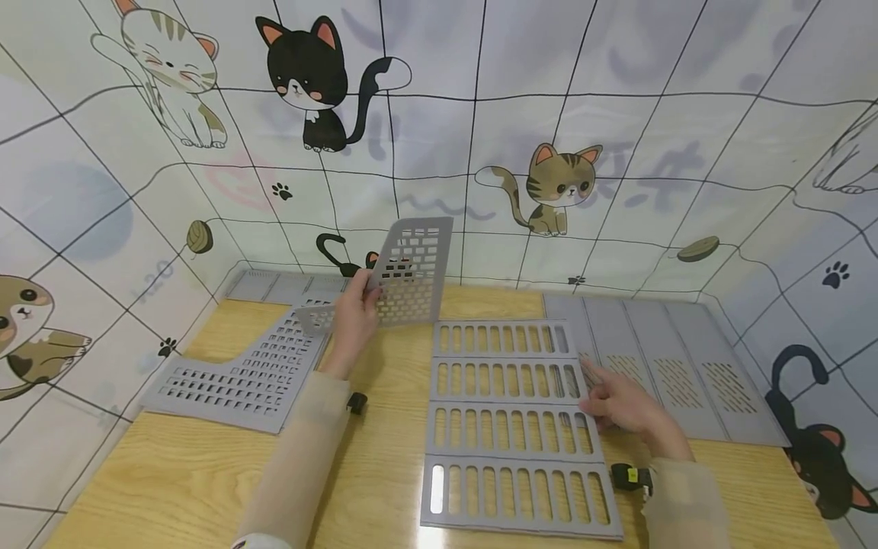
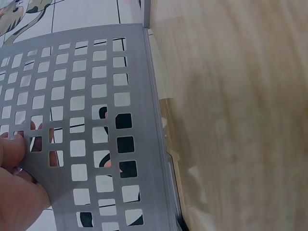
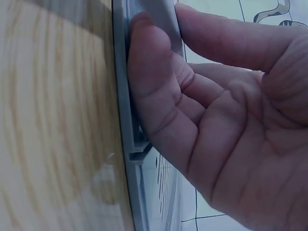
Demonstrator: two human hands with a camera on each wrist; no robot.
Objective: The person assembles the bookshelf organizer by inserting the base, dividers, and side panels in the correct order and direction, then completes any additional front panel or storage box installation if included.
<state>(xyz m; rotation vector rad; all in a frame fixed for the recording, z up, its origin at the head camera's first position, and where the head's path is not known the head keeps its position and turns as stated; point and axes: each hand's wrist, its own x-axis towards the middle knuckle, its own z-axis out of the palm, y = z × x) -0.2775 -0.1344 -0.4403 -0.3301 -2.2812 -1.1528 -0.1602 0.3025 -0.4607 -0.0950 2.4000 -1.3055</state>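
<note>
Grid panel (image 1: 442,267): held up off the worktop (image 1: 391,457), tilted, near the back wall. Looks like thin plastic or coated sheet: probably light, springy, a bit slick. Webs between the square holes would be the weak spots; don't load them. Best hold: the solid border, thumb on one face, fingers on the other. Left hand (image 1: 357,316) pinches it at the inner edge of the cutout; expect some wobble from one-sided support.

Slotted panel (image 1: 511,457): on the worktop, right of the grid panel. Likely stiff along the bars, may flex at the cross lines. Right hand (image 1: 626,404) has curled fingers pinching its right edge; can't tell if that edge is lifted.

Outward: cutout panel (image 1: 293,396) left, vented panel (image 1: 693,335) right.
</note>
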